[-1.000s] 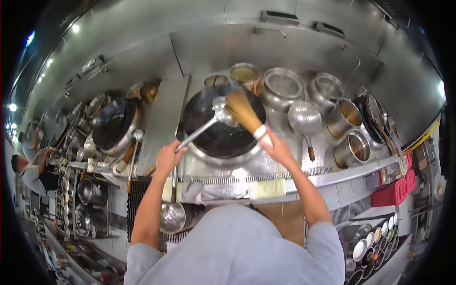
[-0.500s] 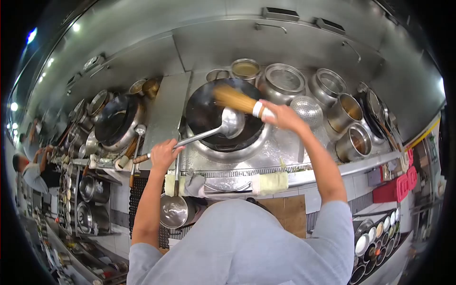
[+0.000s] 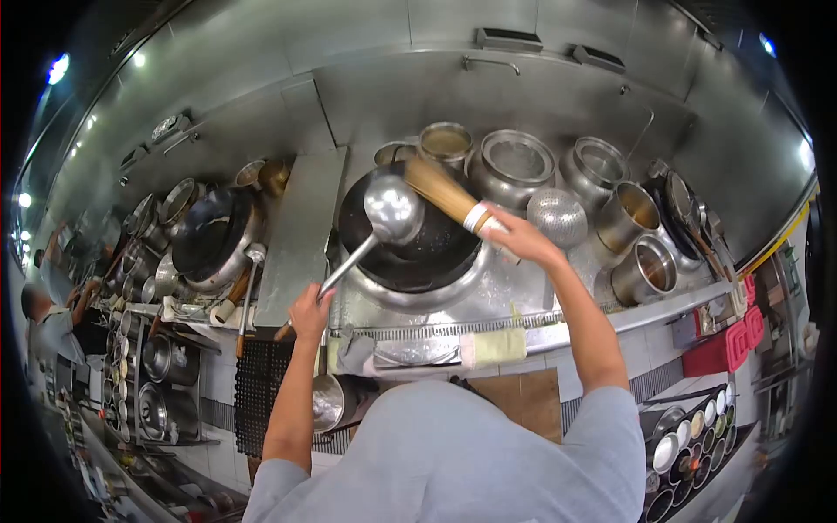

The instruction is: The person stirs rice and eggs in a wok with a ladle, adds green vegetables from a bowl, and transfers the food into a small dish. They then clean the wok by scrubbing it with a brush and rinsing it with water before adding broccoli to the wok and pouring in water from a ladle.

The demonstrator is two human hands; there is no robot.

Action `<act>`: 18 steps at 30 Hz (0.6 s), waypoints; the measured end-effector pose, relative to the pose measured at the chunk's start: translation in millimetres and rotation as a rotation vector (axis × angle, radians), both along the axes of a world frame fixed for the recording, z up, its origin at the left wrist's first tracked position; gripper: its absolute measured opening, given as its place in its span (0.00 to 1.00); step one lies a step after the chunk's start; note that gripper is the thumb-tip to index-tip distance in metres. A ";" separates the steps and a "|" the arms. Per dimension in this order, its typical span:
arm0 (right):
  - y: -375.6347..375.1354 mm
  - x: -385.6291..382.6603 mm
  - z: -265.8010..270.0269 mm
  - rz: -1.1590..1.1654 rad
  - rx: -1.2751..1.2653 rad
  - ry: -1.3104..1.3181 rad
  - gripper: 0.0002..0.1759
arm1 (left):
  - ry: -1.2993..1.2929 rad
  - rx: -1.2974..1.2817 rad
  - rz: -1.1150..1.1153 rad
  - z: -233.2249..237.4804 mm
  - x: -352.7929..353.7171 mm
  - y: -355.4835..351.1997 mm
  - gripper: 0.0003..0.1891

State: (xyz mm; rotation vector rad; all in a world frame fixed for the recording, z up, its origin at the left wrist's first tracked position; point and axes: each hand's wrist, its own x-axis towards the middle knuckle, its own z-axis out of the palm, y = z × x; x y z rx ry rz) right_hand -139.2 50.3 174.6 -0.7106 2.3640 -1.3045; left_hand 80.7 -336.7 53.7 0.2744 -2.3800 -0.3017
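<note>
My left hand [image 3: 309, 311] is closed round the handle of a long steel ladle [image 3: 392, 209]. Its bowl hangs over the left part of a dark wok [image 3: 436, 255], rounded side up. In my right hand [image 3: 516, 234] is a bamboo wok brush [image 3: 443, 189], gripped at its white-wrapped end. The bristles point up and left over the back of the wok, close beside the ladle bowl. The wok sits on a steel ring on the range, and a few wet specks show on its inner surface.
Behind the wok stand a pot of pale liquid [image 3: 445, 141] and a lidded pot [image 3: 517, 157]. A perforated strainer [image 3: 556, 218] and a pot of brown liquid [image 3: 634, 209] are to the right. A second wok [image 3: 209, 235] stands left. Folded cloths [image 3: 500, 346] lie along the front edge.
The ladle bowl has moved up and left and turned, and my left hand has come down slightly to the right. The brush has shifted a little right and down.
</note>
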 end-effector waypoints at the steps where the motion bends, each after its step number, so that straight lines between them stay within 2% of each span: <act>1: 2.5 -4.4 -23.5 0.008 0.167 0.221 0.35 | -0.026 0.047 0.030 -2.5 0.5 2.4 0.18; 2: 2.6 -7.6 -36.0 0.005 0.329 0.452 0.35 | -0.039 0.085 0.051 -2.1 -5.8 -0.5 0.18; 3: 4.6 -12.4 -45.0 -0.007 0.325 0.462 0.35 | -0.035 0.089 0.058 -8.5 -9.0 -5.6 0.18; 5: -0.4 4.8 -50.3 -0.114 -0.149 0.459 0.35 | -0.038 0.129 0.072 -7.2 -13.6 -4.4 0.19; 6: -5.5 9.5 -53.0 -0.105 -0.144 0.443 0.35 | -0.052 0.161 0.086 -7.9 -10.8 -4.4 0.20; 8: -19.6 27.0 -27.5 -0.085 -0.046 -0.053 0.35 | -0.070 0.178 0.040 -6.5 -10.2 -3.7 0.20; 9: -19.2 -0.5 -70.0 -0.152 0.004 0.327 0.35 | -0.154 0.228 0.025 -11.4 -9.6 -7.0 0.20; 10: -15.0 2.6 -66.2 -0.167 0.001 0.333 0.35 | -0.223 0.280 0.010 -13.3 -16.8 -8.8 0.20; 12: -14.9 19.0 -50.9 -0.249 -0.240 0.146 0.35 | -0.182 0.331 -0.011 -20.5 -19.8 -7.0 0.20; 13: -16.1 29.5 -50.6 -0.161 -0.404 0.013 0.35 | -0.161 0.386 -0.014 -24.1 -15.2 -4.1 0.20; 14: -14.9 34.4 -46.1 -0.094 -0.193 -0.226 0.35 | -0.175 0.393 -0.007 -28.2 -12.8 -2.6 0.20; 16: -17.8 19.2 -91.8 -0.153 0.024 0.118 0.35 | -0.191 0.533 -0.080 -28.5 -14.9 -2.1 0.20; 17: -14.2 16.7 -90.4 -0.164 0.015 0.137 0.35 | -0.175 0.523 -0.095 -23.9 -25.3 -5.4 0.20; 18: -11.0 19.7 -91.7 -0.174 -0.117 0.238 0.35 | -0.159 0.517 -0.106 -22.4 -28.5 -9.0 0.20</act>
